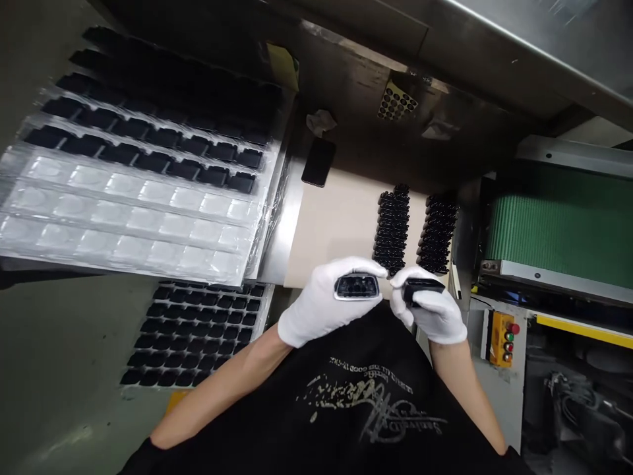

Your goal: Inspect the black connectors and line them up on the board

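Observation:
My left hand (316,307), in a white glove, is closed around a black shell-like part (357,286) with a pale rim, its hollow side facing up. My right hand (440,316), gloved too, grips a dark black piece (422,285) between thumb and fingers; its exact kind is hard to make out. Both hands are close together in front of my chest, over the front edge of a beige work surface (329,227). Just beyond them stands a row of small black parts (392,227), with a second row of black parts (438,232) to its right.
To the left lies a clear plastic tray (123,218) with black pieces in its far rows; another filled tray (198,330) sits lower. A phone-like black slab (318,162), crumpled paper (321,123) and a sticker sheet (397,101) lie farther back. At right are a green conveyor belt (564,221) and an orange button box (502,338).

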Tool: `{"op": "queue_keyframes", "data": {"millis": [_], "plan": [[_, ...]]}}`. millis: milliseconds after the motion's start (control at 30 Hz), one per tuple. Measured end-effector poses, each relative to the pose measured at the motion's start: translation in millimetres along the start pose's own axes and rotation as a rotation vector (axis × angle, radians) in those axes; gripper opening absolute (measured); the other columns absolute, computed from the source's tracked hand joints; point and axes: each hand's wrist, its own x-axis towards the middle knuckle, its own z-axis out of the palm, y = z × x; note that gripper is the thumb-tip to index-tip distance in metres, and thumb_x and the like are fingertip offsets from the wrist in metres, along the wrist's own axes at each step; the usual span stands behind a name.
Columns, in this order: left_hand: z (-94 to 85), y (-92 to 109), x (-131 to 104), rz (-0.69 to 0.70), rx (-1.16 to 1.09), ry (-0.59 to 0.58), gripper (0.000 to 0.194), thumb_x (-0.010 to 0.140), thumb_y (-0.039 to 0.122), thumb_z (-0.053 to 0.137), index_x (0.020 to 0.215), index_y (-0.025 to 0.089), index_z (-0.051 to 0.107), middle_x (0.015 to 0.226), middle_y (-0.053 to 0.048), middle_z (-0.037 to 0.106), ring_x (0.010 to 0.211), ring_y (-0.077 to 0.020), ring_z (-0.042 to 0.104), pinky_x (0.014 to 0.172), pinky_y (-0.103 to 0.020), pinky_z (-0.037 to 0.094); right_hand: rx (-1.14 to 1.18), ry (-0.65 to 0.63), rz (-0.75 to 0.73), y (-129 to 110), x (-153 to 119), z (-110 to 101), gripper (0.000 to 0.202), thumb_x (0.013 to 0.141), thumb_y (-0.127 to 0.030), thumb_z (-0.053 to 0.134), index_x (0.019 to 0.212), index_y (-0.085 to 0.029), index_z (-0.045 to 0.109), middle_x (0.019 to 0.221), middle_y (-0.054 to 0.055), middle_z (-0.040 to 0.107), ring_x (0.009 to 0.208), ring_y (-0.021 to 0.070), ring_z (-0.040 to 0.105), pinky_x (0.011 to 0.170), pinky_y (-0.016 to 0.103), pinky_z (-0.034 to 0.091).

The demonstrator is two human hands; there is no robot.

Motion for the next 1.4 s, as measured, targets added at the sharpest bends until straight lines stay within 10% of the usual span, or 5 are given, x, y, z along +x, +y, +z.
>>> {"op": "queue_keyframes", "data": {"millis": [267,900,1233,1400], "plan": [[-36.6,1.1,1.9,0.19,0.011,-0.088,0.034,0.084,0.007,0.079,0.113,0.023,0.082,0.106,-0.008,0.084,0.092,-0.0265,0.082,0.079,-0.041,0.07,-0.075,0.095,-0.084,-8.0,7.0,42.9,0.033,0.079,-0.034,0.089,0.104,-0.019,0.075,0.078,0.003,0.074,0.059,0.02,0.068,0.059,0.036,0.06],[-39.0,-2.7,29.4,0.421,0.171,-0.066,0.029,0.091,0.011,0.074,0.115,0.026,0.083,0.108,-0.006,0.084,0.09,-0.0232,0.079,0.083,-0.038,0.066,-1.068,0.07,-0.265,-41.2,-12.7,79.2,0.056,0.086,-0.012,0.075,0.139,-0.029,0.073,0.099,0.001,0.081,0.086,0.0206,0.079,0.083,0.034,0.067],[-34.0,-3.8,29.2,0.633,0.633,-0.015,0.017,0.097,0.014,0.062,0.105,0.02,0.075,0.094,-0.004,0.08,0.075,-0.0174,0.07,0.065,-0.031,0.055,-1.348,-0.092,-0.103,-49.7,3.7,91.5,0.058,0.088,-0.012,0.065,0.146,-0.023,0.065,0.084,0.0,0.073,0.072,0.0167,0.067,0.071,0.031,0.056],[-41.2,-4.9,37.1,0.578,0.554,-0.06,0.015,0.098,0.012,0.063,0.1,0.02,0.075,0.093,-0.003,0.08,0.082,-0.0181,0.075,0.071,-0.032,0.06,-1.094,-0.251,0.139,-54.5,10.3,81.4,0.03,0.08,-0.012,0.072,0.107,-0.023,0.074,0.087,-0.001,0.074,0.07,0.0136,0.067,0.063,0.025,0.054]]}}
